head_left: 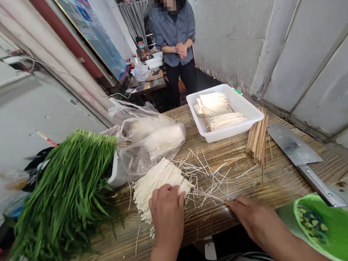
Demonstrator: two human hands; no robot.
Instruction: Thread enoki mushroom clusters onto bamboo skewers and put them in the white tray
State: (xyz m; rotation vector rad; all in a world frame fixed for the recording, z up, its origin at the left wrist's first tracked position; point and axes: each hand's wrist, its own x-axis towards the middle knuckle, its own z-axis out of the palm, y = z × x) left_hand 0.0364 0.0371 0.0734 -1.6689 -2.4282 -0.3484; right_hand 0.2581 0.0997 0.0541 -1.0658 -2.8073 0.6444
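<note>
Cream-coloured and thin, the strips [154,181] lie layered in a flat bundle on the near middle of the table [288,183], frayed at the left edge. The left hand [168,212] bends its fingers, close together, over them (whether they pinch, I cannot tell). The right hand [256,216] has its fingertips closed on a thin stick [210,196] pointing left.

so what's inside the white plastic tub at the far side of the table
Inside the tub are two piles of thin pale strips, a farther one and a nearer one. The piles cover the floor beneath them, so anything underneath can't be seen.
</note>
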